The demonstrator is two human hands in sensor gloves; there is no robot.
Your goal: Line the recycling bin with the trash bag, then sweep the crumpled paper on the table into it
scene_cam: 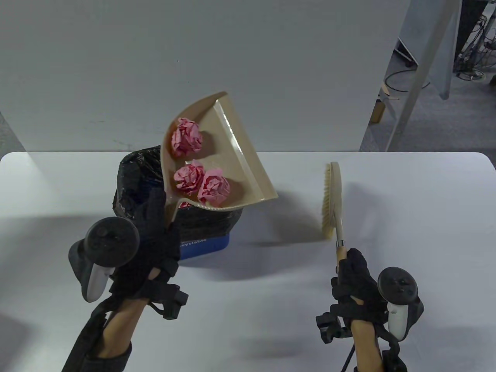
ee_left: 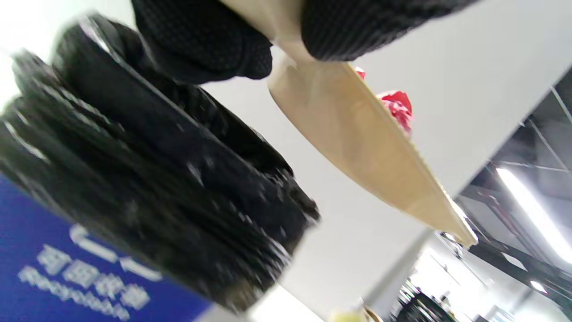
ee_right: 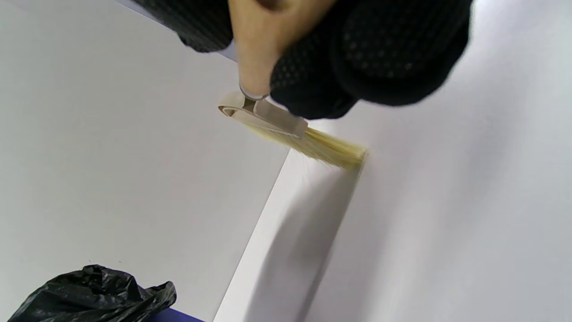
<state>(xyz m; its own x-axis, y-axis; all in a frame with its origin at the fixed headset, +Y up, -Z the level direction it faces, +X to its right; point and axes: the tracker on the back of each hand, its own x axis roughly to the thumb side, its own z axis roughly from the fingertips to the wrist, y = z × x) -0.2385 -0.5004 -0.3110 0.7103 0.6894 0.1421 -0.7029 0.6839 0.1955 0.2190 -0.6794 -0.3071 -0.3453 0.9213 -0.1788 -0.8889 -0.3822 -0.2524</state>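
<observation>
L grip [scene_cam: 155, 248] is closed round the handle of the beige dustpan [scene_cam: 232, 155], held tilted above the blue recycling bin [scene_cam: 205, 245] w/ black trash bag [scene_cam: 133, 178] lining it; pan sits just fwd of that grip and holds three pink crumpled paper balls [scene_cam: 201, 182], one apart near the far end, two touching nearer the grip. R grip [scene_cam: 354, 277] is closed round the wooden handle of the brush [scene_cam: 332, 197], bristles facing toward the bin, head fwd of the grip over the white bench [scene_cam: 407, 232], well apart from the bin.

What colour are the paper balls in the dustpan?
Pink, clearest in the table view: the crumpled paper balls lie in the beige dustpan.
</observation>
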